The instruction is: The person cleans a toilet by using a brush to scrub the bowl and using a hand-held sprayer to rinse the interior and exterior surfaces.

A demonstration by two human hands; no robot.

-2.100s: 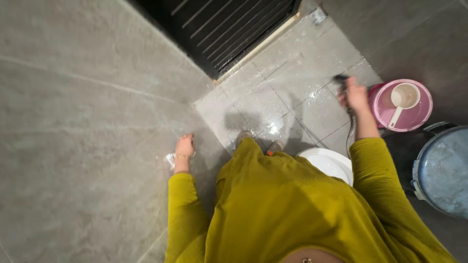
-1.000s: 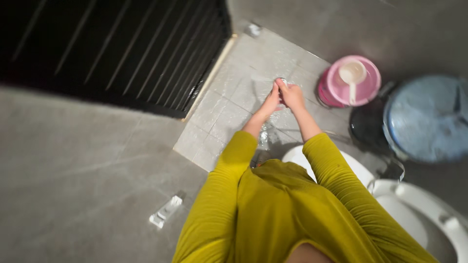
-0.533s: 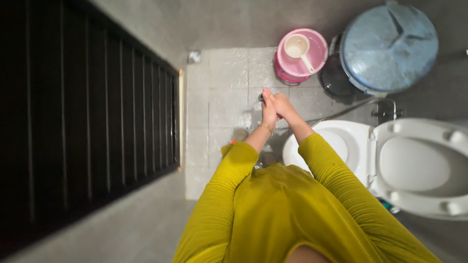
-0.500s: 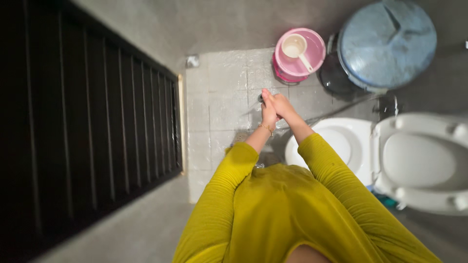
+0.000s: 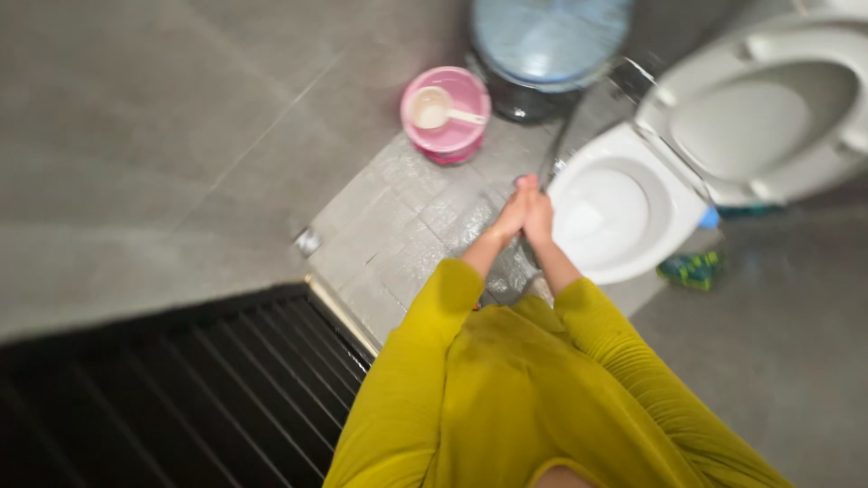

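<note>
My left hand (image 5: 506, 220) and my right hand (image 5: 541, 217) are pressed together, fingers pointing away from me, over wet light floor tiles (image 5: 407, 230). They hover just left of the open white toilet bowl (image 5: 671, 194). A thin hose (image 5: 549, 164) runs from the hands up toward the wall. The view is blurred, and whatever sits between the palms is hidden. Yellow-green sleeves cover both of my arms.
A pink bucket (image 5: 452, 136) holding a white scoop (image 5: 432, 107) stands beyond the hands, beside a dark bin with a blue lid (image 5: 547, 36). The toilet lid (image 5: 759, 108) is raised at right. A black slatted grille (image 5: 163, 398) fills the lower left. A green item (image 5: 692, 268) lies by the toilet base.
The view has swung round, so the toilet now sits upper right and the grille lower left. My hands stay pressed together, now closer to the bowl's edge.
</note>
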